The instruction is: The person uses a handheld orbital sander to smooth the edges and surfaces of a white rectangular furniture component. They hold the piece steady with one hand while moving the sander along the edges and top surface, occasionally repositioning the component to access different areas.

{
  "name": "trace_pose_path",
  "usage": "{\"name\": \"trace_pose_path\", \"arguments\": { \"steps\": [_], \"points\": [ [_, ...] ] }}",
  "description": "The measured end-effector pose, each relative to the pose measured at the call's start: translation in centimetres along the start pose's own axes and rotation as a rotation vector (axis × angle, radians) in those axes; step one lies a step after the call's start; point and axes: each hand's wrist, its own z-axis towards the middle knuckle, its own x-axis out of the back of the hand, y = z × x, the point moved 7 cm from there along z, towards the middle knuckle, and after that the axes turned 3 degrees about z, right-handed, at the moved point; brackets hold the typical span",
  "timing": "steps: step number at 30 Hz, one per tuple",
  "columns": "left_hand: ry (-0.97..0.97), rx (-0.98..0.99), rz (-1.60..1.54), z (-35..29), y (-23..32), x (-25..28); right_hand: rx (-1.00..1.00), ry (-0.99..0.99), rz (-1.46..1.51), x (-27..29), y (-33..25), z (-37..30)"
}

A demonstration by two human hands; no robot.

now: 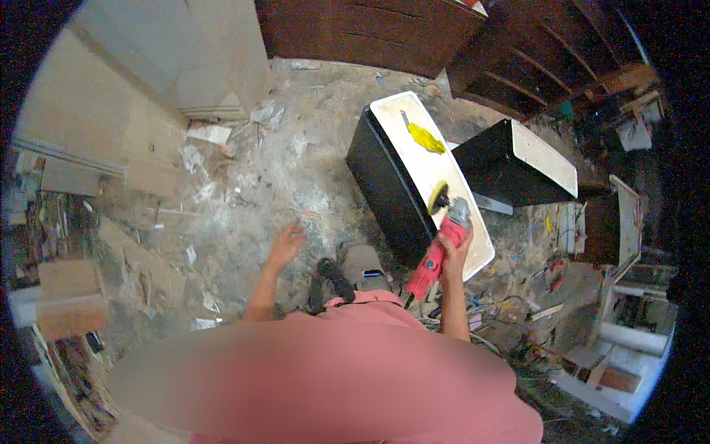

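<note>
Red power tool [436, 257]: over the near part of the white panel, its long axis slanting from the butt at lower left, toward the person, to the grey head at upper right; its yellow-rimmed disc [438, 198] stands tilted on the head's left side. Whether the disc touches the panel cannot be told.
Tool marking: a small dark round spot on the red body, too small to read.
Brown carton [72, 285]: far left, among stacked scraps; its contents cannot be made out.
Pale boards [148, 140]: upright, upper left, beside the littered floor [303, 166].
Left hand [288, 244]: holding nothing, fingers loosely bent, above the floor and well apart from the tool.
Black box-like unit [384, 196]: right of centre, its long white panel [452, 174] facing up and running from upper left to lower right; its inside is hidden.
Yellow item [425, 138]: limp-looking, with a grey tip, lying on the panel's far half.
Right hand [454, 255]: wrapped around the tool's red body.
Second black unit [484, 166]: just right of the first, with a white face; contents unclear.
Dark brown shelving [543, 63]: upper right, beyond both units.
</note>
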Motion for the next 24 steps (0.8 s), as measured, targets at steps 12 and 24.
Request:
{"name": "trace_pose_path", "arguments": {
  "steps": [12, 24],
  "points": [
    [0.091, 0.407, 0.085, 2.8, -18.6, 11.3, -0.030, -0.213, -0.071, -24.7, 1.5, 13.8],
    [-0.037, -0.227, 0.880, 21.5, -8.6, 32.7, 0.050, -0.069, 0.064, -40.5, -3.1, 28.2]
  ]
}}
